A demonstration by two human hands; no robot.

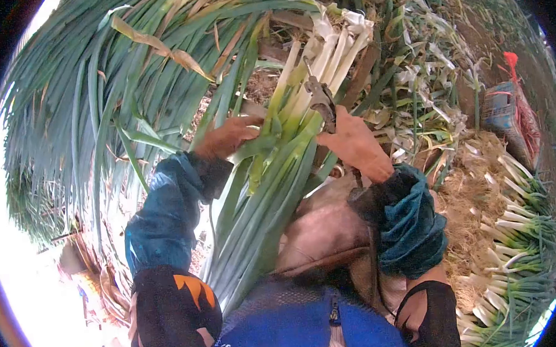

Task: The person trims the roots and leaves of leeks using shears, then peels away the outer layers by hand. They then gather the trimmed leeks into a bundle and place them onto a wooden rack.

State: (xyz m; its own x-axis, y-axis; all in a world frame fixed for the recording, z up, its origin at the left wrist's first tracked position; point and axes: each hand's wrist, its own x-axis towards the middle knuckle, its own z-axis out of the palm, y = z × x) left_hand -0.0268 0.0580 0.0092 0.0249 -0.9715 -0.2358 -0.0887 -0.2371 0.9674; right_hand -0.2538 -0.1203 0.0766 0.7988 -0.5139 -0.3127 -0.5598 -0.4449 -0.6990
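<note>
**A:** Where is the bundle of leeks (288,128)?

**B:** It slants up the middle of the view. The white shanks are at the far end, and the green leaves run back toward your chest and over your blue vest (288,338).

**A:** And my left hand (225,137)?

**B:** It grips the bundle from the left, where the pale green begins. Your fingers are curled in against the stalks, and the tips are tucked behind a leaf (so I cannot tell how far round they reach).

**A:** What about the right one?

**B:** Your right hand (356,144) is closed around the handle of a dark cutting tool (321,101), fingers pressed together. The tool's head lies against the bundle just below the white shanks. I cannot tell whether its blades are apart or together.

**A:** What else is around me?

**B:** A heap of long green leaves (94,89) fills the upper left, just beside your left hand. A pile of trimmed leeks (516,222) lies on the ground at the right, well apart from both hands. A woven bag (502,110) sits beyond it.
</note>
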